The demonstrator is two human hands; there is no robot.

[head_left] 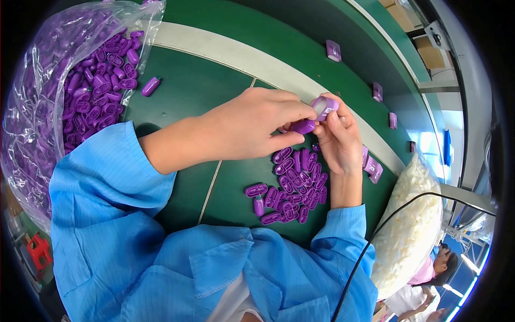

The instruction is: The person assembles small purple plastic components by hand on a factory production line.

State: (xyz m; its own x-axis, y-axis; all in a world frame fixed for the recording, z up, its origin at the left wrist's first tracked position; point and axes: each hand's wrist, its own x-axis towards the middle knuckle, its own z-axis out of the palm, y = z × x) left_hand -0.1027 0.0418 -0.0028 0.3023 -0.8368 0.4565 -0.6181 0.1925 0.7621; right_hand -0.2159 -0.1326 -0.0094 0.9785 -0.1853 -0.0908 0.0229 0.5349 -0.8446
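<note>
My left hand (pixel 263 121) is closed, pinching a small glossy purple oval cap (pixel 303 126). My right hand (pixel 343 139) holds a lighter purple hollow shell (pixel 325 108) between thumb and fingers, its pale inside showing at the open end. Cap and shell are close together; fingers hide whether they touch. Below the hands, a pile of purple oval caps (pixel 292 182) lies on the green table, many with their hollow side up. Beside my right wrist lie a few light purple shells (pixel 372 167).
A large clear plastic bag (pixel 40 107) full of purple caps stands at the left, with one loose cap (pixel 151 86) near it. Light purple shells (pixel 333 51) sit spaced along the far green strip. At the right stands a bag of cream-white pieces (pixel 407 225), crossed by a black cable (pixel 370 241).
</note>
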